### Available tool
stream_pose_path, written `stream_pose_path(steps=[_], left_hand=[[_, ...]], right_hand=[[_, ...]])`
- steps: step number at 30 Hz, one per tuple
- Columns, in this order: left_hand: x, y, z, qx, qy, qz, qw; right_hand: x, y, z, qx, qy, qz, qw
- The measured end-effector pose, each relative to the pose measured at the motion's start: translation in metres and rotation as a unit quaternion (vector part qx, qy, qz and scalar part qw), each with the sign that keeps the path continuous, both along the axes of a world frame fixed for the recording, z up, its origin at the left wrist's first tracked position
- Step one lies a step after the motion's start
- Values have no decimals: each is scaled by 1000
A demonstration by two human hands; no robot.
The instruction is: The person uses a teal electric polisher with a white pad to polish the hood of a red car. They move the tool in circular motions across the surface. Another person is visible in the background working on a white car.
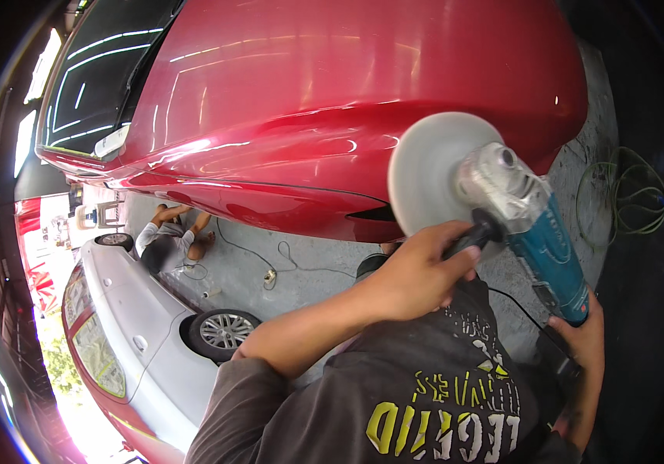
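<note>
1. The left hand (429,271) closes around the black side handle (488,226).
2. The right hand (586,331) wraps the rear of the teal polisher (549,251).
3. Its round pad (430,170) stands beside the red car (309,85); I can't tell whether they touch.

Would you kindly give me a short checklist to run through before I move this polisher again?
1. Left hand wrapped around the side handle: ok.
2. Right hand supporting the rear of the teal polisher: ok.
3. White pad clear of the red car: cannot tell; it overlaps the bodywork in view, but contact is unclear.
4. Pad stopped: cannot tell from one picture.
5. Black cord away from the pad: ok along its visible stretch.
6. Other person away from the pad: ok; they are low on the floor beside the silver car.
</note>
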State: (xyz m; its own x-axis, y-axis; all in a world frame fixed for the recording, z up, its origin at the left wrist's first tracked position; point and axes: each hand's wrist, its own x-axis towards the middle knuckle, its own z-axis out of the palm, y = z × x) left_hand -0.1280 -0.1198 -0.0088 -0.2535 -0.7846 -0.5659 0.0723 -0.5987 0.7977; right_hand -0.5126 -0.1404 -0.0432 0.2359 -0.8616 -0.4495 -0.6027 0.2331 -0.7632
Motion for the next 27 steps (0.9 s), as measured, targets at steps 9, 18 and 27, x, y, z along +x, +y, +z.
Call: stream_pose_path(steps=[9, 18, 27], left_hand=[[40, 17, 37, 71, 30, 50, 996], [148, 110, 64, 41, 5, 254, 966], [114, 110, 45, 33, -50, 221, 973]], right_hand=[[34, 1, 13, 32, 1, 64, 997], [158, -20, 49, 95, -35, 311, 945], [126, -2, 25, 22, 0, 263, 965]])
